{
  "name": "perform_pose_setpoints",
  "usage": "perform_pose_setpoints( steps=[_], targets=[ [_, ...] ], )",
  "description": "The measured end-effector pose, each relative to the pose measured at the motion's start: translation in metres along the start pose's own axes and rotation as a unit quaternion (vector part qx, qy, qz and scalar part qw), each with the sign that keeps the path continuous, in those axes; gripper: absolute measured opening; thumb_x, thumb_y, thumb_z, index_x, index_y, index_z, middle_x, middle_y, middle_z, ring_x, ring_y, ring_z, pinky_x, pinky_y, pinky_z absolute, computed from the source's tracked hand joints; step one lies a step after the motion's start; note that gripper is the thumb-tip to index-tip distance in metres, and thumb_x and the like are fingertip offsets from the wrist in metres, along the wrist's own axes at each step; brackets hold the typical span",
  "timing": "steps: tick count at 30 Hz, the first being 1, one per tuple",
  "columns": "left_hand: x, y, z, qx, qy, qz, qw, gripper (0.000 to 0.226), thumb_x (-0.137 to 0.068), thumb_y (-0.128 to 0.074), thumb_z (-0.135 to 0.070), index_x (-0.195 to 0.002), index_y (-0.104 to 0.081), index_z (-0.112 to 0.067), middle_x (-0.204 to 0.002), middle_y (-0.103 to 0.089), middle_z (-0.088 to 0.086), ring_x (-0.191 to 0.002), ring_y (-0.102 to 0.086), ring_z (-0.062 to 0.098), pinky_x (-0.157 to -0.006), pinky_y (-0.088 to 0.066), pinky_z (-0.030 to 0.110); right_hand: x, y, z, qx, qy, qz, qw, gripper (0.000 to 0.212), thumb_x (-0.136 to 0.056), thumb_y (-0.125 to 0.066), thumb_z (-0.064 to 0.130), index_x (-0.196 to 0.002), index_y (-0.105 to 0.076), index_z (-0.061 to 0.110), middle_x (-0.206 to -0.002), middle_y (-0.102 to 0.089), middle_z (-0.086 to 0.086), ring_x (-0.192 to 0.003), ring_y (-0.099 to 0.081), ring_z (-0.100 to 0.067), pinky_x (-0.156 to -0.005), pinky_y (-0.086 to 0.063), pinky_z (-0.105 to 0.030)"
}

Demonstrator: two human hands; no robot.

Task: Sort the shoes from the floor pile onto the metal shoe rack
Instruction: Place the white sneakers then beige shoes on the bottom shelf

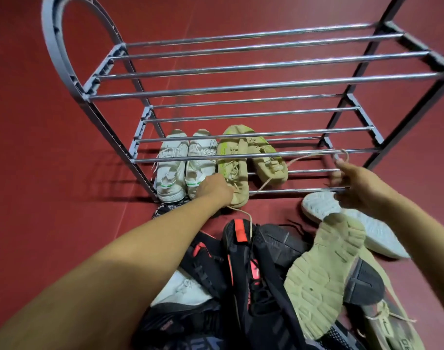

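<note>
1. One metal shoe rack point(264, 85) on the dark red floor point(39, 152). It has three tiers, each made of shiny round chrome bars, held by grey plastic side brackets and arched tube ends.
2. Four shoes sit on the bottom tier, toes pointing away: a pair of white sneakers point(184, 165) at the left end, side by side and touching, smooth uppers with small green marks at the heels, then a pair of tan knit shoes point(251, 157) to their right. The nearer tan one has a yellow-green patch on its side.
3. The left hand point(214, 189) is down at the heel of the nearer tan shoe, fingers curled onto it, right beside the white pair.
4. The right hand point(355, 188) is by the right end of the lower bars, pinching a thin beige shoelace point(308, 156) that runs back to the farther tan shoe. Another lace trails off the nearer one toward the pile.
5. The floor pile point(279, 286) is closest to the camera, shoes all jumbled. I can count one tan sole point(322, 274) facing up with chunky lugged tread, one white sole point(352, 223) with a fine ribbed pattern, a few black mesh shoes with red-orange accents point(241, 261), one white shoe point(183, 289) partly buried, and a tan laced one at the far right. Can't get an exact total, too overlapped.
</note>
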State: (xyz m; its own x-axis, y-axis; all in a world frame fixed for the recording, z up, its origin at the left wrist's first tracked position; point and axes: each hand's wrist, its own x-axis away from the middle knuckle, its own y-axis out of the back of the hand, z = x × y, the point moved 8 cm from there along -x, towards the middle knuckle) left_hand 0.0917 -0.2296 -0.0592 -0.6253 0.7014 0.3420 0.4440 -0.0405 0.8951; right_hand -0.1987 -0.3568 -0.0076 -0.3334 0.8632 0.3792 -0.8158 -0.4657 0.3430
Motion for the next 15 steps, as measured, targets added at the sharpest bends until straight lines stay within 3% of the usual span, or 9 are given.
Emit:
perform_pose_setpoints(
  steps=[2, 3, 5, 6, 7, 9, 11, 13, 15],
  targets=[
    [-0.001, 0.000, -0.001, 0.003, 0.003, -0.015, 1.000, 0.037, -0.096, -0.056, -0.034, -0.119, -0.053, -0.005, -0.121, -0.064, 0.015, -0.111, -0.061, 0.036, -0.074, -0.041, 0.036, -0.038, 0.005, -0.020, 0.118, -0.071, -0.033, 0.990, 0.025, -0.093, -0.059, 0.036, -0.103, -0.055, 0.015, -0.104, -0.053, -0.014, -0.078, -0.059, -0.030, -0.059, -0.048, -0.033],
    [0.001, 0.001, -0.002, -0.012, -0.005, -0.026, 1.000, 0.037, -0.096, -0.055, -0.034, -0.119, -0.052, -0.006, -0.121, -0.064, 0.015, -0.112, -0.061, 0.036, -0.074, -0.042, 0.037, -0.048, 0.006, -0.018, 0.230, -0.052, -0.092, 0.967, 0.032, -0.087, -0.062, 0.026, -0.113, -0.054, 0.009, -0.115, -0.052, -0.019, -0.091, -0.060, -0.037, -0.070, -0.053, -0.039],
    [0.004, 0.001, -0.008, -0.070, -0.046, -0.073, 0.994, 0.039, -0.097, -0.052, -0.039, -0.120, -0.051, -0.007, -0.122, -0.062, 0.016, -0.113, -0.058, 0.036, -0.079, -0.045, 0.040, -0.050, -0.020, 0.014, 0.431, 0.104, -0.164, 0.881, 0.044, -0.077, -0.059, 0.011, -0.121, -0.058, 0.006, -0.117, -0.057, -0.024, -0.103, -0.058, -0.043, -0.086, -0.053, -0.044],
    [0.008, 0.003, -0.013, -0.099, -0.085, -0.108, 0.986, 0.043, -0.096, -0.050, -0.044, -0.121, -0.050, -0.009, -0.122, -0.060, 0.015, -0.114, -0.055, 0.035, -0.083, -0.046, 0.042, -0.048, -0.046, 0.023, 0.497, 0.173, -0.149, 0.837, 0.046, -0.077, -0.059, 0.011, -0.123, -0.060, 0.010, -0.113, -0.062, -0.023, -0.104, -0.058, -0.043, -0.087, -0.053, -0.045],
    [0.013, 0.003, -0.018, -0.116, -0.134, -0.141, 0.974, 0.049, -0.095, -0.048, -0.050, -0.123, -0.049, -0.011, -0.121, -0.057, 0.014, -0.112, -0.053, 0.034, -0.086, -0.045, 0.043, -0.050, -0.067, 0.025, 0.527, 0.193, -0.122, 0.819, 0.045, -0.080, -0.061, 0.017, -0.124, -0.059, 0.013, -0.112, -0.064, -0.022, -0.107, -0.058, -0.043, -0.087, -0.052, -0.045],
    [0.021, -0.004, -0.027, -0.143, -0.233, -0.150, 0.950, 0.060, -0.088, -0.048, -0.062, -0.128, -0.047, -0.017, -0.120, -0.052, 0.010, -0.110, -0.049, 0.031, -0.087, -0.045, 0.044, -0.064, -0.095, 0.014, 0.505, 0.156, -0.068, 0.846, 0.051, -0.084, -0.068, 0.033, -0.130, -0.051, 0.018, -0.120, -0.059, -0.020, -0.117, -0.053, -0.044, -0.089, -0.050, -0.049],
    [0.019, -0.017, -0.026, -0.189, -0.274, -0.104, 0.937, 0.071, -0.078, -0.058, -0.071, -0.129, -0.047, -0.022, -0.125, -0.048, 0.006, -0.113, -0.045, 0.029, -0.088, -0.045, 0.043, -0.076, -0.117, 0.004, 0.469, 0.128, -0.019, 0.873, 0.059, -0.084, -0.072, 0.036, -0.135, -0.043, 0.028, -0.130, -0.045, -0.017, -0.128, -0.042, -0.043, -0.094, -0.050, -0.054],
    [0.013, -0.021, -0.024, -0.216, -0.266, -0.077, 0.936, 0.073, -0.073, -0.071, -0.065, -0.129, -0.049, -0.023, -0.129, -0.047, 0.005, -0.117, -0.042, 0.029, -0.090, -0.045, 0.043, -0.082, -0.129, 0.008, 0.444, 0.172, -0.022, 0.879, 0.047, -0.087, -0.069, 0.036, -0.129, -0.047, 0.027, -0.129, -0.040, -0.016, -0.127, -0.040, -0.042, -0.094, -0.051, -0.054],
    [0.009, -0.022, -0.026, -0.235, -0.275, -0.069, 0.930, 0.069, -0.074, -0.078, -0.054, -0.128, -0.050, -0.021, -0.130, -0.047, 0.004, -0.118, -0.043, 0.029, -0.087, -0.046, 0.042, -0.079, -0.135, 0.012, 0.442, 0.209, -0.025, 0.872, 0.029, -0.091, -0.064, 0.031, -0.117, -0.058, 0.019, -0.124, -0.043, -0.017, -0.115, -0.050, -0.041, -0.090, -0.054, -0.047]
  ],
)
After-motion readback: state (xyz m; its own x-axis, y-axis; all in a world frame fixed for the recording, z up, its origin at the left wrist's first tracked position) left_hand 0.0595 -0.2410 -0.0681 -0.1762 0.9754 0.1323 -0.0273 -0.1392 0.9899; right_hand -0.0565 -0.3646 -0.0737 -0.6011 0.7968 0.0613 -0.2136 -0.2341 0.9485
